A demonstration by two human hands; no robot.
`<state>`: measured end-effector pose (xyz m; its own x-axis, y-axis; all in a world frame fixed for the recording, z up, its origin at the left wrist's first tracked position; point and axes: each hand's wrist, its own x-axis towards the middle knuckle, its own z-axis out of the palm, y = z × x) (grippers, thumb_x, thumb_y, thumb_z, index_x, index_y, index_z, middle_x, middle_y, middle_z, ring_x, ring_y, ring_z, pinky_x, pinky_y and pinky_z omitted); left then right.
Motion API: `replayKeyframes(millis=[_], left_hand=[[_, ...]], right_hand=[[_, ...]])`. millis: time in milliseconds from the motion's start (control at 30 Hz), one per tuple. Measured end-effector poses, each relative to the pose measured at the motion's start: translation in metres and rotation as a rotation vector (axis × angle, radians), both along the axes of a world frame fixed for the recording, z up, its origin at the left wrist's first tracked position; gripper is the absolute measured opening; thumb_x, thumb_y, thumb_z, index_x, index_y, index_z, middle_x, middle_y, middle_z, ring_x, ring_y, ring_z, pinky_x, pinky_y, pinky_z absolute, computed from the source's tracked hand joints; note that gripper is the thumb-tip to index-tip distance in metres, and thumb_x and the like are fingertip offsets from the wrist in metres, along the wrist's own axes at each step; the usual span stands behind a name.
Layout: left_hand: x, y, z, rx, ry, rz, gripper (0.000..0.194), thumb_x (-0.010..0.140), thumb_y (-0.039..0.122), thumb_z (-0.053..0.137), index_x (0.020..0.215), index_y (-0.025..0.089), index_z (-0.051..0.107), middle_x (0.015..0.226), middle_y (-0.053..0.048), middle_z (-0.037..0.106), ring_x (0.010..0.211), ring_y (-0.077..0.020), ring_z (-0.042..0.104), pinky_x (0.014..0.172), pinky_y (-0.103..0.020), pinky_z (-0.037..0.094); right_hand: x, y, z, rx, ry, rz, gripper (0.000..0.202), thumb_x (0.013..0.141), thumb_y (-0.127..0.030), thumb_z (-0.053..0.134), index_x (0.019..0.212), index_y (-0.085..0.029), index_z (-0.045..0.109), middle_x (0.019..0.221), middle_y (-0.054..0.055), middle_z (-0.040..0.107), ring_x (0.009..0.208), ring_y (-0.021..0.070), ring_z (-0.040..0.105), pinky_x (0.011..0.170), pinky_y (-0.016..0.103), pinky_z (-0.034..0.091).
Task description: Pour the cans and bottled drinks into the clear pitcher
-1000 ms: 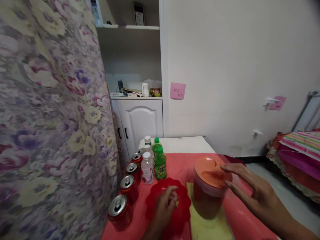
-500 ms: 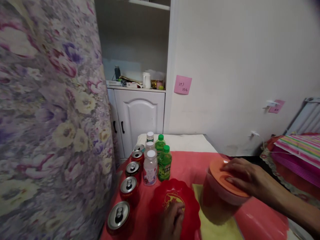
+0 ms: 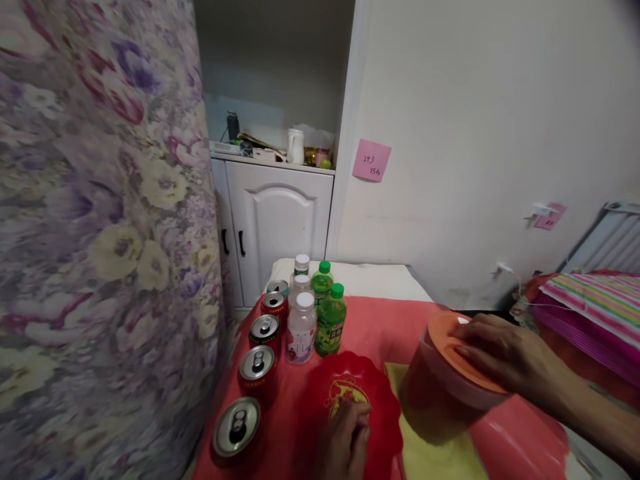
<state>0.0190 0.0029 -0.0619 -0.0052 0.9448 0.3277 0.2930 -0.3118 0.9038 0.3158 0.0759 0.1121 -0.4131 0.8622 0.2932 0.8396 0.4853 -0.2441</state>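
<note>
My right hand (image 3: 505, 350) has its fingers closed on the orange lid (image 3: 463, 357) of a clear plastic container (image 3: 440, 400). The container looks tilted, standing over a yellow cloth (image 3: 450, 460), and its contents are hard to make out. My left hand (image 3: 345, 440) is over a red scalloped plate (image 3: 383, 400) with a yellow pattern in its middle. Its fingers are curled, and whether anything sits between them is hidden.
Several drink cans (image 3: 257, 367) line the left of the red tablecloth (image 3: 370, 327). Beside them stand white-capped bottles (image 3: 301, 333) and green-capped bottles (image 3: 330, 323). A floral curtain (image 3: 110, 233) hangs at left; a white cabinet (image 3: 280, 227) stands behind.
My right hand and the lidded container have shifted slightly to the right, with the container leaning a bit more. The left hand stays over the plate. My view has shifted a little.
</note>
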Motion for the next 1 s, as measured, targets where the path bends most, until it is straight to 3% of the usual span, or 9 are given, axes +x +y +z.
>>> replayKeyframes(millis=[333,600,833,1000], left_hand=[[0.000,-0.003,-0.002,0.018,0.054,0.008,0.029,0.091,0.015,0.047,0.105,0.025,0.071,0.091,-0.004,0.073,0.084,-0.0187,0.070,0.079,-0.028,0.054],[0.001,-0.003,-0.005,0.027,0.080,0.024,0.028,0.093,0.017,0.047,0.107,0.024,0.070,0.096,-0.005,0.075,0.088,-0.0189,0.071,0.082,-0.029,0.055],[-0.007,-0.005,0.006,0.058,0.166,-0.054,0.029,0.093,0.015,0.048,0.111,0.024,0.069,0.100,-0.005,0.076,0.090,-0.0177,0.072,0.083,-0.027,0.057],[-0.008,-0.006,0.008,0.063,0.171,-0.023,0.027,0.094,0.017,0.049,0.110,0.024,0.069,0.098,-0.005,0.076,0.090,-0.0173,0.072,0.083,-0.026,0.058]], right_hand=[[-0.006,-0.001,0.002,-0.041,-0.038,-0.071,0.030,0.096,-0.048,0.051,0.107,-0.027,0.070,0.105,0.007,0.073,0.089,0.0251,0.070,0.080,0.041,0.053],[-0.006,0.003,0.001,-0.066,-0.013,-0.008,0.030,0.097,-0.047,0.050,0.101,-0.025,0.071,0.101,0.006,0.073,0.087,0.0231,0.069,0.077,0.037,0.052],[-0.007,0.001,0.010,-0.087,0.077,-0.022,0.033,0.095,-0.050,0.053,0.096,-0.023,0.072,0.095,0.007,0.075,0.079,0.0227,0.068,0.069,0.035,0.051],[-0.008,0.001,0.014,-0.109,0.088,0.009,0.034,0.094,-0.053,0.055,0.096,-0.023,0.071,0.097,0.007,0.075,0.083,0.0229,0.068,0.073,0.035,0.052]])
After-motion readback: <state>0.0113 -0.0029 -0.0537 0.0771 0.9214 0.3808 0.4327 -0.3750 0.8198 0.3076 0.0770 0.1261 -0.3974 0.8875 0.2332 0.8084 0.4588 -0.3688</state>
